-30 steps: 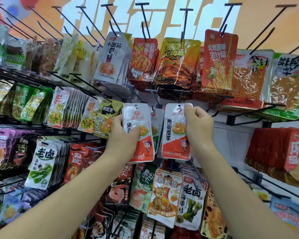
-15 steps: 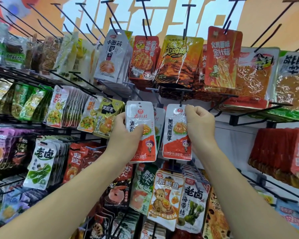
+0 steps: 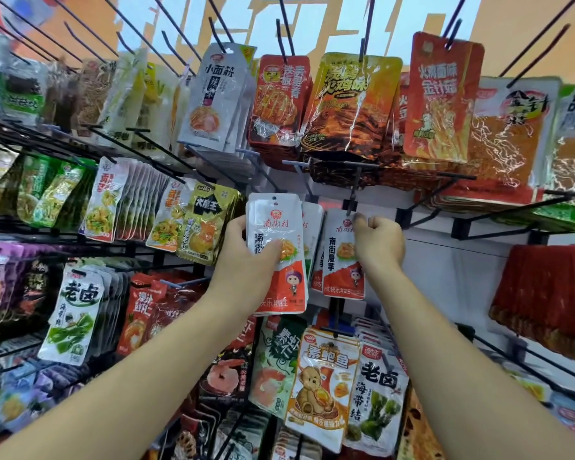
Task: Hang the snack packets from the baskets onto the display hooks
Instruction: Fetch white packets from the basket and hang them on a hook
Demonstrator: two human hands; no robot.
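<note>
My left hand (image 3: 249, 260) grips a small stack of white and red snack packets (image 3: 279, 234), thumb across the front, held upright in front of the rack. Just to its right, one more white and red packet (image 3: 341, 257) hangs at the tip of a black display hook (image 3: 351, 199). My right hand (image 3: 377, 244) pinches that packet's top right corner, right at the hook. A few like packets (image 3: 312, 224) hang behind, between my two hands.
Rows of black hooks fill the wall. Orange and red packets (image 3: 442, 101) hang above my hands, green and yellow packets (image 3: 196, 224) to the left, a bear packet (image 3: 326, 386) below. Several bare hooks (image 3: 541, 31) jut out at the top. Red packets (image 3: 545, 293) hang at right.
The single packet has moved up to the hook tip, and my right hand's fingers shifted to its top corner. My left hand with its stack has stayed about level.
</note>
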